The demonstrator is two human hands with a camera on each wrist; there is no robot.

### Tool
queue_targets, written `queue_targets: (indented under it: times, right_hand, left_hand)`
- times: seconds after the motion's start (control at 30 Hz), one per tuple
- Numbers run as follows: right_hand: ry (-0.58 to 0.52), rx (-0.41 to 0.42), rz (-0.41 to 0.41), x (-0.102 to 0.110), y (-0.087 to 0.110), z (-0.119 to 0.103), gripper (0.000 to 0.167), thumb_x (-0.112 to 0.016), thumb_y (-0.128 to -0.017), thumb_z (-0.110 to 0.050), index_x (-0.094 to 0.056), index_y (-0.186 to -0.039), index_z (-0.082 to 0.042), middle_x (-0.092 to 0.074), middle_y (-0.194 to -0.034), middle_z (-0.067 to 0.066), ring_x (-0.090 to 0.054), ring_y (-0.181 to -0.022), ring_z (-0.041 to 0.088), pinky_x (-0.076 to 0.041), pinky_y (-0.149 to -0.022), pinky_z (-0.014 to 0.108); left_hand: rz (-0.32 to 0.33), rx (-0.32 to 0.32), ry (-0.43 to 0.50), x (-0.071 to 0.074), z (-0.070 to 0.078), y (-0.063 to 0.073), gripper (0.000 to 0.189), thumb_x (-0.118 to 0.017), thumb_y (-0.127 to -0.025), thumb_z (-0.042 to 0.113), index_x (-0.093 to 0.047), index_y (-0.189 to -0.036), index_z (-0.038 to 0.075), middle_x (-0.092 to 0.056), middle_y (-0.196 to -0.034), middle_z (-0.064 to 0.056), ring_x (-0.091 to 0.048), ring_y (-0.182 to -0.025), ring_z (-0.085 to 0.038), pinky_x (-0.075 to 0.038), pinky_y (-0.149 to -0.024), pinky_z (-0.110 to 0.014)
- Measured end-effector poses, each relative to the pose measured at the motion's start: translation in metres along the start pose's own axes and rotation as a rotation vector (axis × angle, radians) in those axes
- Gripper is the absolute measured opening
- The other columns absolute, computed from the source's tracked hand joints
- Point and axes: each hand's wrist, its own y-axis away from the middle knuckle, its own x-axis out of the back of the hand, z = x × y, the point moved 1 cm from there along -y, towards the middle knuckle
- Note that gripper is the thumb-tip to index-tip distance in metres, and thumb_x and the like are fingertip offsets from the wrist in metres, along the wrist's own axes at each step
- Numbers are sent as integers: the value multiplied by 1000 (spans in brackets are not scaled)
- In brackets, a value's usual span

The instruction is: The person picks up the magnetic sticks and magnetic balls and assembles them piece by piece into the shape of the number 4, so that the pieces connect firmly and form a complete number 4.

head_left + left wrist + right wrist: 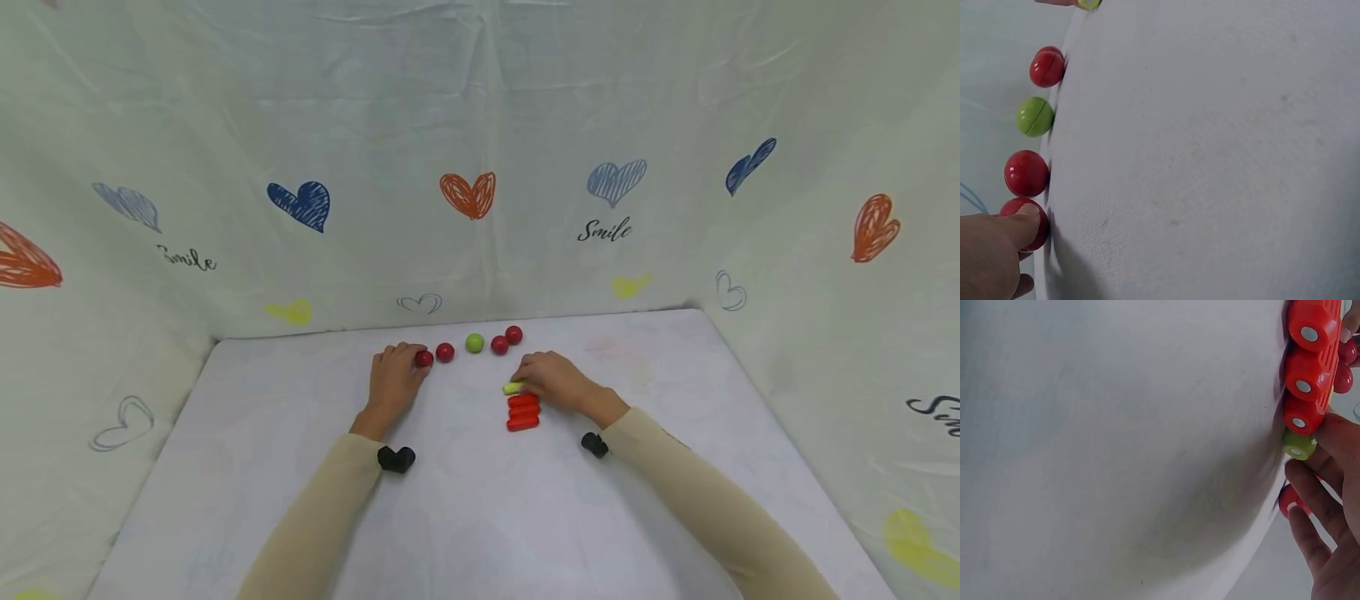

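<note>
At the left end of a row of balls, my left hand (393, 379) pinches a glossy red ball (1040, 228) on the table, thumb on its near side. Another red ball (445, 352) sits just right of it, followed by a green ball (474, 342) and two red balls (499, 344) close together. My right hand (558, 382) holds a short yellow-green rod (512, 388) between thumb and fingers. That rod lies at the far side of three red ridged rods (523, 412), set side by side. Silver dots show on the rod ends in the right wrist view.
The white table (465, 517) ends at a hanging white cloth (360, 250) printed with hearts, behind and at both sides. Small black devices (396, 459) sit at both wrists, beside beige sleeves (322, 517).
</note>
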Motion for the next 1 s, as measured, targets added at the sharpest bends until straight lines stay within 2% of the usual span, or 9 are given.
queue_targets:
  times: [0.3,0.57,0.8,1.0]
  right_hand:
    - [-30,-67,64,-2,-8,-13,27,-80,-96,-14,-79,-122,-9,-74,-109,3,-67,-101,20,-55,-96,40]
    - [-39,-54,130,1,-17,-31,26,-81,-95,-15,-80,-120,-10,-73,-107,3,-66,-98,19,-56,-94,40]
    - [-41,-25,156,-1,-24,-44,25,-82,-94,-13,-80,-119,-10,-74,-107,2,-68,-98,19,-56,-93,39]
    - [-32,-9,161,-4,-29,-52,25,-82,-94,-14,-80,-119,-12,-74,-107,0,-68,-100,18,-55,-91,36]
  left_hand:
    - [33,-24,37,5,3,21,40,-81,-96,17,-70,-132,6,-73,-126,-14,-60,-117,-34,-44,-108,-53]
    - [60,-66,71,8,13,36,41,-85,-92,15,-71,-129,8,-75,-123,-11,-61,-114,-31,-45,-107,-52]
    - [58,-88,79,9,26,46,41,-87,-90,15,-72,-128,8,-75,-121,-10,-62,-114,-30,-45,-108,-51]
    - [48,-92,91,9,31,51,41,-87,-90,16,-72,-127,8,-76,-121,-9,-62,-113,-29,-45,-108,-51]
